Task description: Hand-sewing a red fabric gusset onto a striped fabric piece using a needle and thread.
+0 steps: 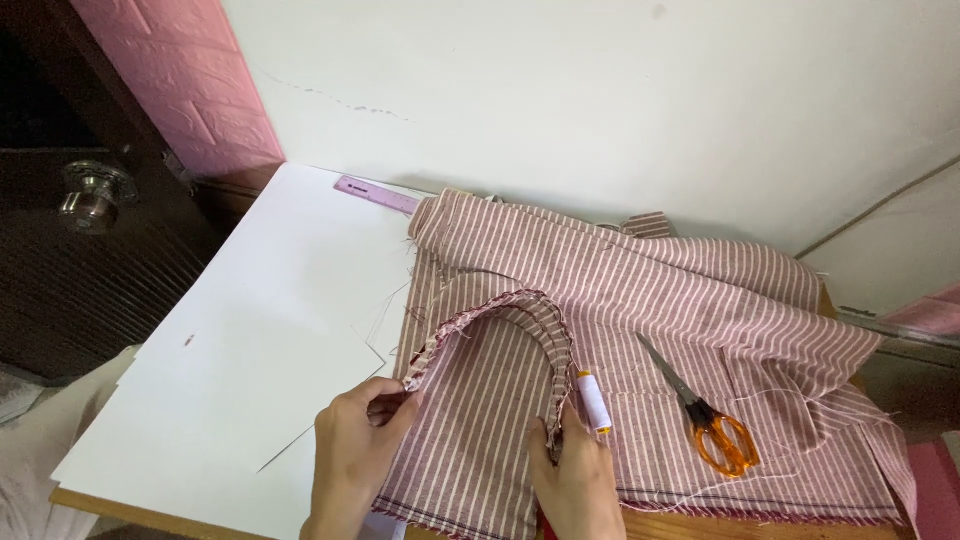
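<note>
The arch-shaped piece of pink-and-white striped woven fabric, its curved edge frayed, lies on more of the same cloth on the white paper-covered table. The left hand pinches the left end of the curve, fingers pressed together; the right hand pinches the right end beside a white thread spool. This looks like aligning the curved edge, which calls for both ends kept level; orange-handled scissors lie near.
</note>
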